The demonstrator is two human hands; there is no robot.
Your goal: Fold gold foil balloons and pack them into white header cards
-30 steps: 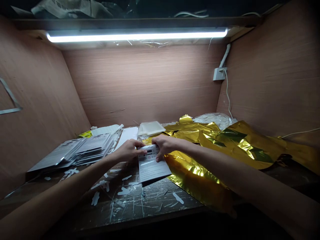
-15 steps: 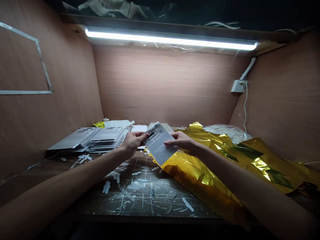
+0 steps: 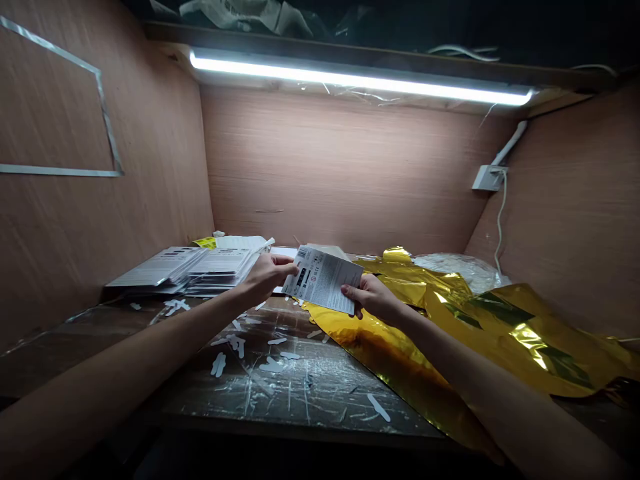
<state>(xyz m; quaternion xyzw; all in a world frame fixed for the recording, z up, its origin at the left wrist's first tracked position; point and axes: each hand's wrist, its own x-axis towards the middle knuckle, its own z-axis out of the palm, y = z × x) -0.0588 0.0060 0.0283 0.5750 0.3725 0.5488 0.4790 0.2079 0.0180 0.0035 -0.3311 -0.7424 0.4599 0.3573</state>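
A white printed card [image 3: 325, 279] with a barcode, symbols and small text is held above the table between my two hands. My left hand [image 3: 267, 275] pinches its left edge between thumb and fingers. On the right side, my right hand [image 3: 370, 295] grips the card with the thumb on its printed face and the fingers behind. Below and to the right of the card spreads gold foil sheeting [image 3: 380, 333]. To the left of my left hand lie stacks of similar printed cards [image 3: 217, 267].
Small white paper scraps [image 3: 273, 363] are scattered over the scratched dark table [image 3: 320, 393]. Clear plastic wrap [image 3: 450, 270] lies at the back right. A white socket box [image 3: 489, 178] with a cable is on the right wall. A tube light [image 3: 360, 80] hangs overhead under the shelf.
The card has turned and its printed face now lies more sideways, with the barcode at the upper left. My right hand has moved slightly lower with it. The view has shifted slightly.
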